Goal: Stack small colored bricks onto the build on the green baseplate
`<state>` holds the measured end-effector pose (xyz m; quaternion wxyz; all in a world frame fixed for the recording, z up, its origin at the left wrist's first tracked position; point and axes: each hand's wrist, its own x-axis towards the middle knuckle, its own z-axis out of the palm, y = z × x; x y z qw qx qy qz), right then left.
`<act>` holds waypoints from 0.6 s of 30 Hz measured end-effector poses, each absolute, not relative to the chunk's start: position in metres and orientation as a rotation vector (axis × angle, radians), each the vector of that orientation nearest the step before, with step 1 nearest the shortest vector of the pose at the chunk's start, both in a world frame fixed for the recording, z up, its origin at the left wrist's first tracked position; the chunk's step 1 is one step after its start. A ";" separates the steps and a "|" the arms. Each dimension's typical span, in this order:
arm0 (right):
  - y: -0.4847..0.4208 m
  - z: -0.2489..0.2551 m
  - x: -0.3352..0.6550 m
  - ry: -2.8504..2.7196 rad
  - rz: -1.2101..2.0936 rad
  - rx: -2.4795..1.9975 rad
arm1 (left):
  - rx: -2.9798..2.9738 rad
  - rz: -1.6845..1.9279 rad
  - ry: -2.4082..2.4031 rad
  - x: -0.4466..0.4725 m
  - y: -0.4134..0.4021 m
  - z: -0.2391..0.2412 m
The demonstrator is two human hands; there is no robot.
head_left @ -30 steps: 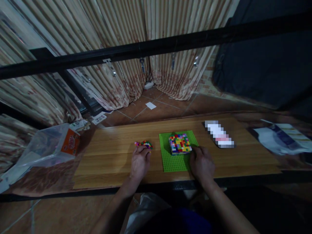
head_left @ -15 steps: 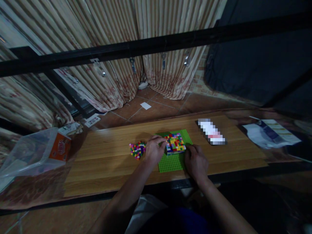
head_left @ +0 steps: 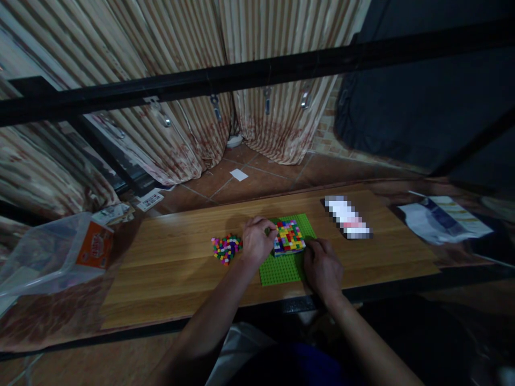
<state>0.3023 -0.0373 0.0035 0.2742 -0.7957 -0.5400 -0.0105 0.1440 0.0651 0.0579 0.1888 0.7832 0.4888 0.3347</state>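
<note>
A block of small multicoloured toy bricks [head_left: 290, 236] stands on a green studded baseplate [head_left: 281, 271]. At the block's left side is my left hand [head_left: 257, 241], thumb and forefinger pinched together near its edge. Anything between those fingertips is too small or hidden to make out. My right hand [head_left: 325, 269] rests over the right edge of the baseplate, fingers curled, tips close to the block's right corner. What the curled fingers hold, if anything, is hidden. Left of my left hand lies a loose pile of small coloured bricks [head_left: 226, 249].
The wooden board [head_left: 169, 268] lies under everything. A phone with a blurred screen [head_left: 349, 219] lies to the right, and a plastic wrapper [head_left: 444, 220] farther right. A clear plastic bin [head_left: 48, 252] with an orange label stands left. A black bar [head_left: 241, 72] crosses beyond the board.
My left hand's fingers have shifted slightly and curl more at the block's left edge. My right hand stays in place. The whole view has moved a little.
</note>
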 end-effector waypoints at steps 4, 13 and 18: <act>-0.037 0.004 0.302 -1.436 -0.025 -2.134 | 2.241 0.956 1.428 0.145 0.061 0.056; -0.038 0.006 0.302 -1.442 -0.008 -2.145 | 2.343 0.982 1.462 0.147 0.053 0.048; -0.038 0.004 0.303 -1.454 -0.020 -2.127 | 2.367 0.973 1.476 0.144 0.050 0.046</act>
